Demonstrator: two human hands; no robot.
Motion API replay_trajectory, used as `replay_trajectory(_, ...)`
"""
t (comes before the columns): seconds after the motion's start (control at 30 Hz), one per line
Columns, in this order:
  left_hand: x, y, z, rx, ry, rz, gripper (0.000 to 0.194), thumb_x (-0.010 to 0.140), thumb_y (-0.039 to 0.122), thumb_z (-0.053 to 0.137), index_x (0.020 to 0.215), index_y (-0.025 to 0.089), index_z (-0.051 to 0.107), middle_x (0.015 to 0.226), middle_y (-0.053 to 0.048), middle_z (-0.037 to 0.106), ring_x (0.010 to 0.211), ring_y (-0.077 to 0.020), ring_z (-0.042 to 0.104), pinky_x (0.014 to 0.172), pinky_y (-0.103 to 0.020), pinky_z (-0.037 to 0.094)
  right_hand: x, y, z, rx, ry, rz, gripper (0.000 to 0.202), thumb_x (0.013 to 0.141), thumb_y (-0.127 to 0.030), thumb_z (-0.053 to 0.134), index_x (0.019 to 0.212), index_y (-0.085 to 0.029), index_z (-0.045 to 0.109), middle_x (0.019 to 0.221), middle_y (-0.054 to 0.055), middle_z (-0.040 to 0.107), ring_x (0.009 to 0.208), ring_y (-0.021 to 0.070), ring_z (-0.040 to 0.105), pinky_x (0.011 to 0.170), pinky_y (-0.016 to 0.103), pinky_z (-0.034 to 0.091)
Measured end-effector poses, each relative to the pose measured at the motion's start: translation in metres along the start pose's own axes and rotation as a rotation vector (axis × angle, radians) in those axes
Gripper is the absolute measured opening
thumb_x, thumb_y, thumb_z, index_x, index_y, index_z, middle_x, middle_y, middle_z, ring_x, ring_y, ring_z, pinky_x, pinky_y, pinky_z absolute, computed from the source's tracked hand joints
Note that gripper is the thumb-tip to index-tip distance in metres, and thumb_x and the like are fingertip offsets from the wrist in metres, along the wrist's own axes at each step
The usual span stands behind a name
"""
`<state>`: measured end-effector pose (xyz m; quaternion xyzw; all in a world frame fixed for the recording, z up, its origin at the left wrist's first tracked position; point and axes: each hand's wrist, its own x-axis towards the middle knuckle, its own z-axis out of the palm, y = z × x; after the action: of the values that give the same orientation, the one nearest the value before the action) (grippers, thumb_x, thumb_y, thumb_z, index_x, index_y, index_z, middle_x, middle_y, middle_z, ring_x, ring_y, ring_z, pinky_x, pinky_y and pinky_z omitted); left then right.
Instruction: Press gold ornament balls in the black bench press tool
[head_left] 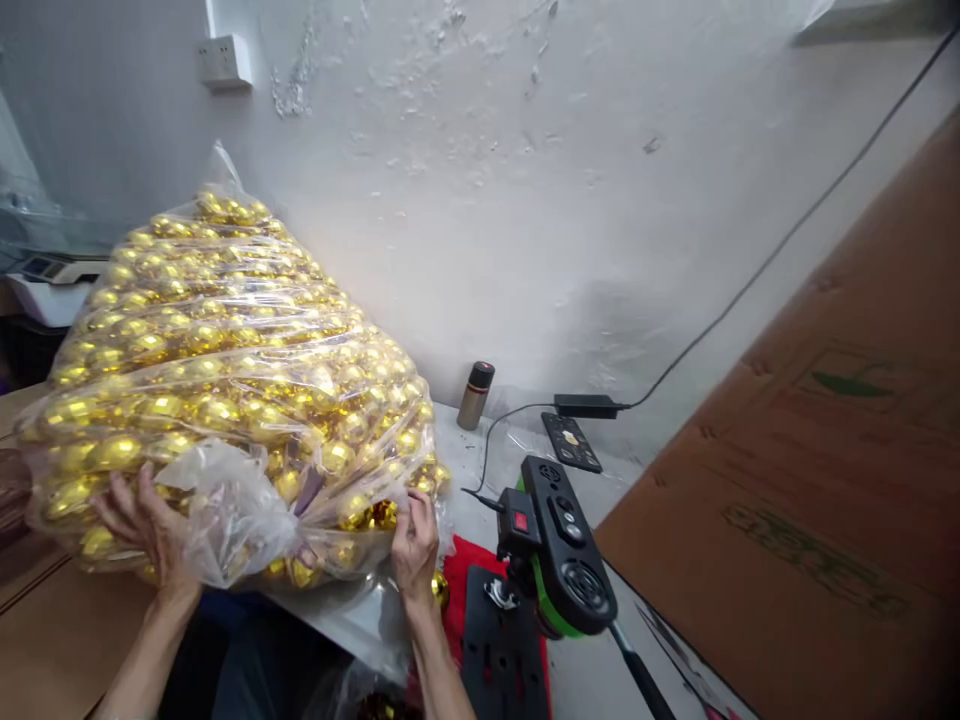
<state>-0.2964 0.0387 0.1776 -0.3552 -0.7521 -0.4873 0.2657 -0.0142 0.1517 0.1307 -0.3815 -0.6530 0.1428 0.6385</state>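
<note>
Left hand, fingers spread, rested against a clear bag of gold balls; right hand, fingers curled, pinched its plastic.

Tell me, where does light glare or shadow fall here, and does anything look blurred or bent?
In the head view, white glare streaks the plastic bag; a soft shadow darkens the wall above the black adapter; the cardboard box looks dim, its printing too soft to read; the bottle leans, perhaps from wide-lens distortion.
</note>
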Motion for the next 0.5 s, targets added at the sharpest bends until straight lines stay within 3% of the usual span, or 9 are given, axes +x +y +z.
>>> replay_trajectory(0.1,0.000,-0.002,0.014,0.056,0.104,-0.014,0.077,0.093,0.055,0.067,0.150,0.015,0.036,0.170,-0.028,0.023,0.158,-0.0578,0.012,0.120,-0.084,0.020,-0.015,0.012,-0.006,-0.020,-0.024,-0.029,0.030,0.102,-0.026,0.044,0.098,-0.026,0.073,0.098,0.009,0.075,0.094,0.0234,0.070,0.085,0.039,0.057)
replay_trajectory(0.17,0.000,-0.009,0.021,0.073,0.130,0.005,0.078,0.092,0.053,0.070,0.149,0.013,0.036,0.169,-0.028,0.025,0.158,-0.0576,0.011,0.121,-0.083,0.021,-0.019,0.018,-0.009,-0.037,-0.039,-0.038,0.031,0.103,-0.026,0.044,0.096,-0.026,0.074,0.097,0.009,0.075,0.093,0.0235,0.070,0.084,0.040,0.058)
replay_trajectory(0.33,0.013,-0.028,0.030,0.085,0.051,0.050,0.084,0.092,0.051,0.073,0.154,0.019,0.026,0.174,-0.017,0.018,0.157,-0.0600,0.008,0.123,-0.082,0.016,-0.020,0.016,-0.006,-0.099,-0.029,-0.013,0.033,0.106,-0.024,0.042,0.099,-0.021,0.074,0.100,0.008,0.075,0.095,0.0200,0.070,0.086,0.036,0.058)
replay_trajectory(0.43,0.017,-0.020,0.026,0.083,0.038,-0.003,0.092,0.090,0.057,0.074,0.155,0.019,0.022,0.174,-0.020,0.016,0.156,-0.0622,0.008,0.121,-0.084,0.013,-0.022,0.005,-0.006,-0.143,0.008,0.009,0.031,0.108,-0.025,0.042,0.104,-0.021,0.073,0.104,0.009,0.075,0.098,0.0201,0.070,0.088,0.037,0.057)
replay_trajectory(0.5,0.009,-0.008,0.013,0.006,-0.020,0.041,0.099,0.090,0.060,0.073,0.159,0.020,0.015,0.174,-0.022,0.012,0.157,-0.0621,0.002,0.119,-0.088,0.008,-0.025,-0.004,-0.011,-0.172,0.036,0.012,0.029,0.108,-0.025,0.044,0.111,-0.021,0.072,0.108,0.010,0.075,0.104,0.0212,0.069,0.093,0.039,0.056)
